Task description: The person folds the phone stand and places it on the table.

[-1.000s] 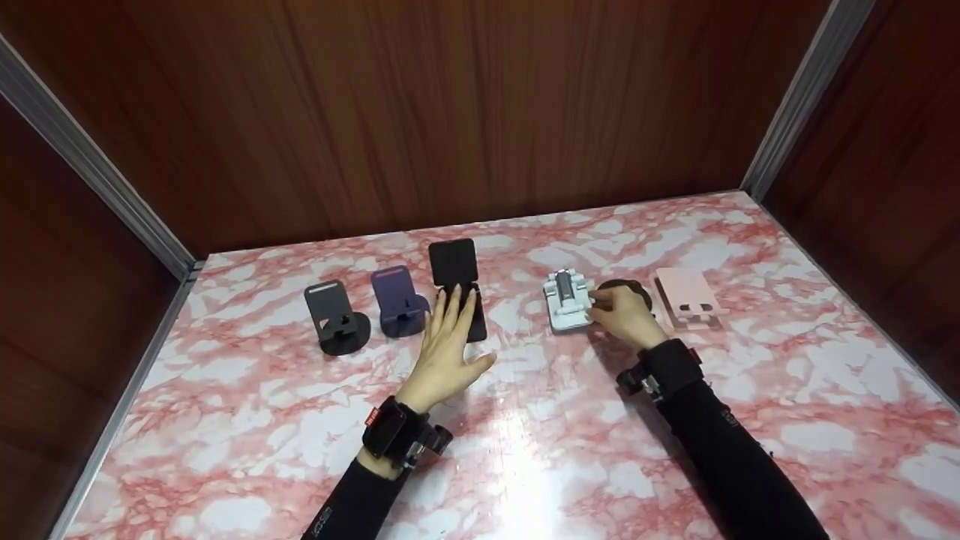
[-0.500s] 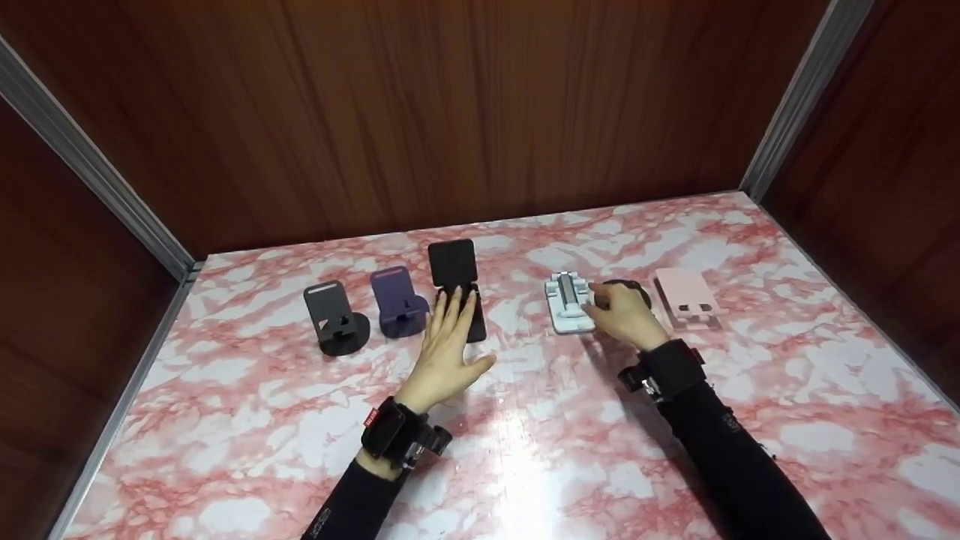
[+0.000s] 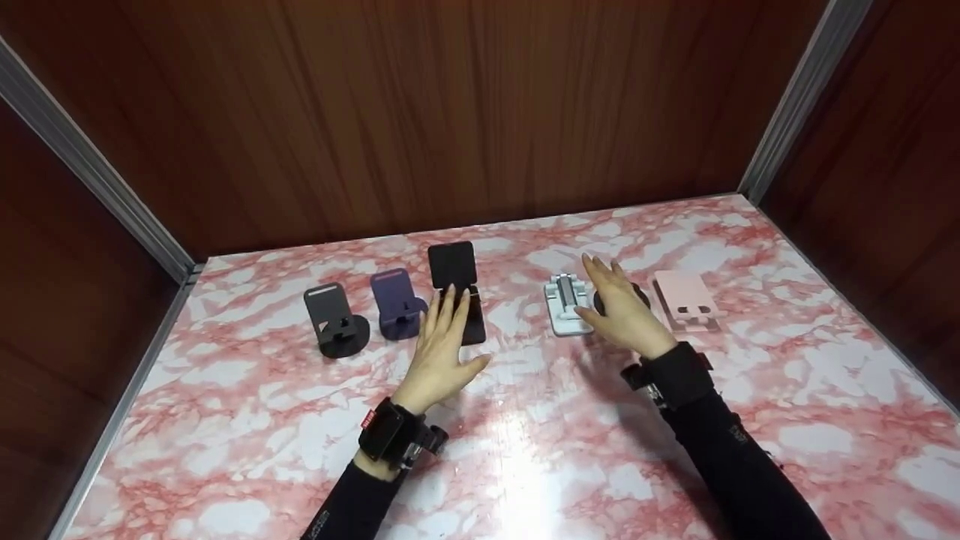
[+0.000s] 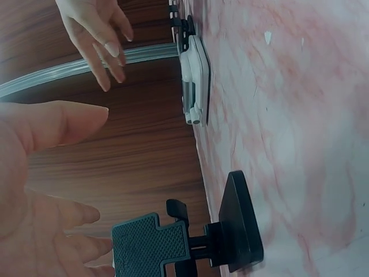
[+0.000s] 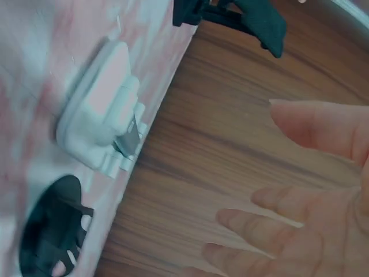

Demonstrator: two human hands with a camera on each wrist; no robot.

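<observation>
Pink-and-white marbled tabletop (image 3: 540, 386) before a brown wood-grain wall (image 3: 480, 112). Head view, twelve o'clock toward the wall: the left hand (image 3: 435, 367), fingers straight and slightly apart, thumb angled out toward three o'clock, overlaps the lower part of the black stand (image 3: 454, 262), whose upper plate shows at twelve o'clock from the fingertips. The purple stand (image 3: 392, 289) is at eleven o'clock from this hand, the dark grey stand (image 3: 327, 302) at ten. The right hand (image 3: 630, 319), fingers extended and thumb spread from them, partly covers a dark round base (image 3: 642, 293); the white stand (image 3: 562, 316) lies folded at its nine o'clock, the pink stand (image 3: 682, 288) at its three. Left wrist view, hours from the centre: the left hand is at eight, thumb well parted from the fingers, whose tips come up to the black stand's textured plate near six; contact cannot be told. The white stand rests near twelve; the right hand is raised at eleven, fingers slightly apart. Right wrist view, likewise: the right hand at four, fingers and thumb apart, stands clear of the white stand at ten; the dark round base is at eight, part of the black stand near one.
</observation>
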